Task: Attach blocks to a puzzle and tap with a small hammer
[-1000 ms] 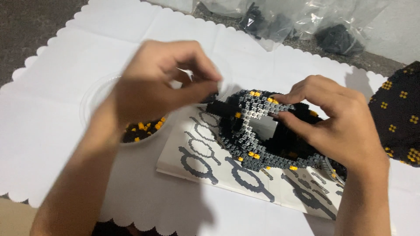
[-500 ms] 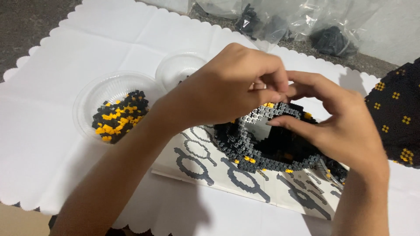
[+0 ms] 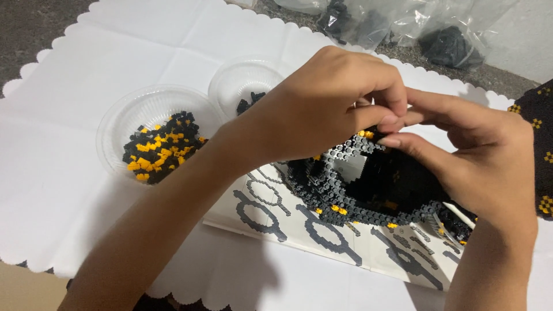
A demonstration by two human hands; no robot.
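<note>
Nearby, two clear bowls (image 3: pixel 151 109) flank the brick model (image 3: pixel 351 190)

Fingertip pinch: my left hand (image 3: pixel 328 109) and right hand (image 3: pixel 472 161) meet over the brick model (image 3: pixel 345 190); I can't see what's between them.
Model's top: covered by both hands.
Second bowl (image 3: pixel 242 80): contents mostly behind my left hand.
Patterned piece (image 3: pixel 541 150): cut off at the right edge.
Bags (image 3: pixel 403 23): clipped at the top, contents unclear.
</note>
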